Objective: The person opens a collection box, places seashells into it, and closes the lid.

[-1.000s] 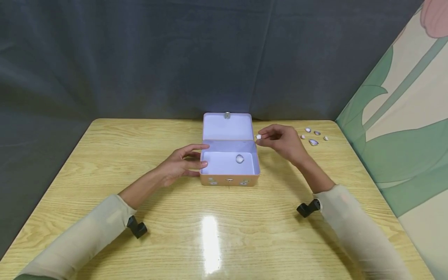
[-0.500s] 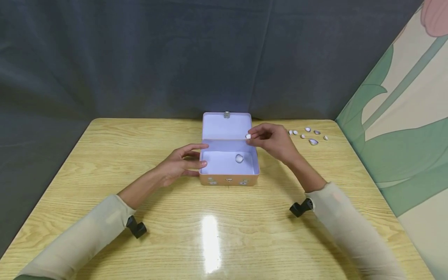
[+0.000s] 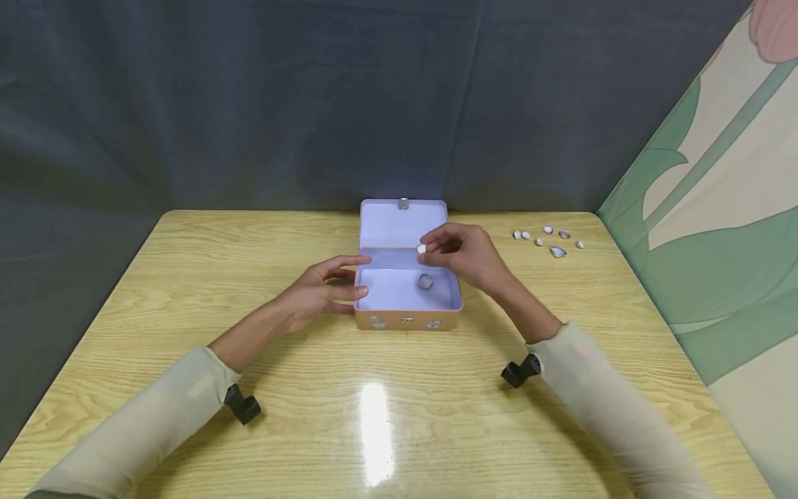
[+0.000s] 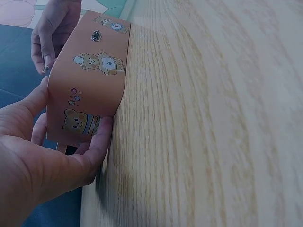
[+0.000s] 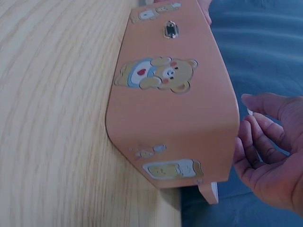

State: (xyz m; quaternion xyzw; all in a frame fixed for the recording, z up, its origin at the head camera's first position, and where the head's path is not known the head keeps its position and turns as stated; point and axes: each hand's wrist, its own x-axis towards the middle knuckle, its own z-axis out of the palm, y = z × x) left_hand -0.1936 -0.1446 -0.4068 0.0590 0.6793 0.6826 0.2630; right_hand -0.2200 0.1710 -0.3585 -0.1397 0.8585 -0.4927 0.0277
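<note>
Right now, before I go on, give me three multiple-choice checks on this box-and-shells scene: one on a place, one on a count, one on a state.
1. Where is the right hand?
A. Over the open box
B. Flat on the table's near edge
C. Beside the loose shells

2. How many shells already lie inside the box?
A. None
B. One
C. Four

3. How is the lid?
A. Latched shut
B. Lying off on the table
C. Open, standing up at the back

Answers: 1 A, the hand pinches a small white shell above the box's inside. 2 B, a single shell rests on the box floor. 3 C, the lid's pale inner face shows behind the box, while the left hand touches the box's left side.
</note>
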